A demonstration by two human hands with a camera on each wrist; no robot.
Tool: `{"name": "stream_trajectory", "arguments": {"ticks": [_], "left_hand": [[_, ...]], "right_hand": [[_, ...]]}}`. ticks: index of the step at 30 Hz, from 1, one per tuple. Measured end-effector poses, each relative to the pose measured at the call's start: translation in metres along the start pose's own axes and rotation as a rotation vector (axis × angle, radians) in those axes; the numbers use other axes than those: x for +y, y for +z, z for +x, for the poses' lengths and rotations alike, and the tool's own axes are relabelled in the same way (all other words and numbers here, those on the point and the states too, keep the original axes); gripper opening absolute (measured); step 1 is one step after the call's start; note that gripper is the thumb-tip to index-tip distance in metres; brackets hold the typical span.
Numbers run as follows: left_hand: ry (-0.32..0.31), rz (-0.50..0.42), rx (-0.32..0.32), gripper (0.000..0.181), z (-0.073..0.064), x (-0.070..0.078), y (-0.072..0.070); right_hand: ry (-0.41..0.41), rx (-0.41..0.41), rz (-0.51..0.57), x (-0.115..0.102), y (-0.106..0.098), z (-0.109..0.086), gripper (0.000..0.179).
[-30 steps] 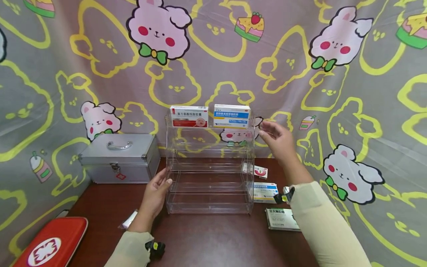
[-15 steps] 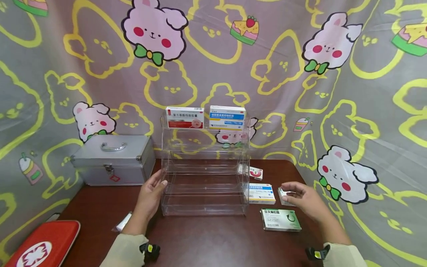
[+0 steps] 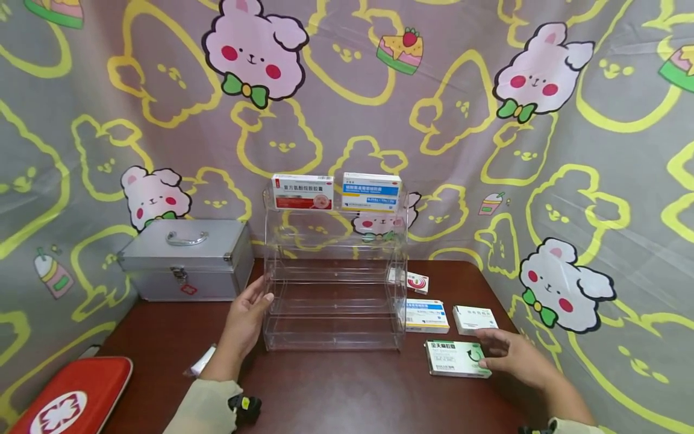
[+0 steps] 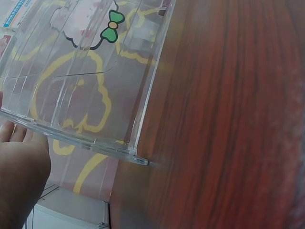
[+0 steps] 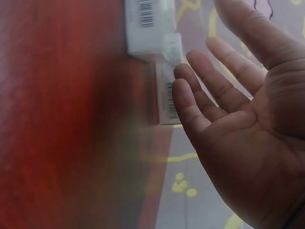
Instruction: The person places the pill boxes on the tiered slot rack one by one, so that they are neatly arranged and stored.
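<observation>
A clear acrylic tiered display rack (image 3: 333,342) stands upright on the table. My left hand (image 3: 246,316) holds its left side edge, thumb in front and fingers behind; the left wrist view shows those fingers (image 4: 19,133) at the side panel (image 4: 86,139). On the top tier stand a red-and-white medicine box (image 3: 302,196) and a blue-and-white medicine box (image 3: 371,194). My right hand (image 3: 512,358) is at the right end of a green-and-white medicine box (image 3: 454,359), fingers relaxed. In the right wrist view its palm (image 5: 238,138) faces the ends of white boxes (image 5: 147,36).
Right of the rack lie another blue-and-white box (image 3: 427,314), a white box (image 3: 476,319) and a red-and-white box (image 3: 416,281). A silver metal case (image 3: 184,259) stands back left. Near left are a red first-aid case (image 3: 76,392) and a small white packet (image 3: 203,360).
My right hand has come down from the rack's top right, past the white box, to the green-and-white box. The left hand stays on the rack's edge.
</observation>
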State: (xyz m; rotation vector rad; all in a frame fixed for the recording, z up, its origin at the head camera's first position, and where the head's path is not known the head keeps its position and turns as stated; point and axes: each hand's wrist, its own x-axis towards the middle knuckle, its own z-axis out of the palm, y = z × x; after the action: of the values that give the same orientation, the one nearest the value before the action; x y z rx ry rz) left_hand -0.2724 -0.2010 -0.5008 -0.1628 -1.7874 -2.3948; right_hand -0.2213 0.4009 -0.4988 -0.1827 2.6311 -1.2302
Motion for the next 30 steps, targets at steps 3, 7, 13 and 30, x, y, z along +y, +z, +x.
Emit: {"name": "stream_trajectory", "arguments": {"ticks": [3,7,13,30], "left_hand": [[0.001,-0.003,0.003,0.063,0.0,-0.001,0.0],[0.003,-0.004,0.003,0.063,0.0,0.0,0.0],[0.006,-0.01,-0.008,0.064,-0.002,0.001,0.0],[0.035,-0.011,-0.004,0.065,-0.002,-0.003,0.0]], "right_hand": [[-0.006,-0.024,-0.002,0.004,0.001,0.0,0.071],[-0.028,-0.068,-0.001,0.008,0.003,0.001,0.07],[0.004,-0.05,-0.055,0.006,0.012,0.008,0.071],[-0.092,0.031,-0.17,-0.018,0.021,0.003,0.032]]}}
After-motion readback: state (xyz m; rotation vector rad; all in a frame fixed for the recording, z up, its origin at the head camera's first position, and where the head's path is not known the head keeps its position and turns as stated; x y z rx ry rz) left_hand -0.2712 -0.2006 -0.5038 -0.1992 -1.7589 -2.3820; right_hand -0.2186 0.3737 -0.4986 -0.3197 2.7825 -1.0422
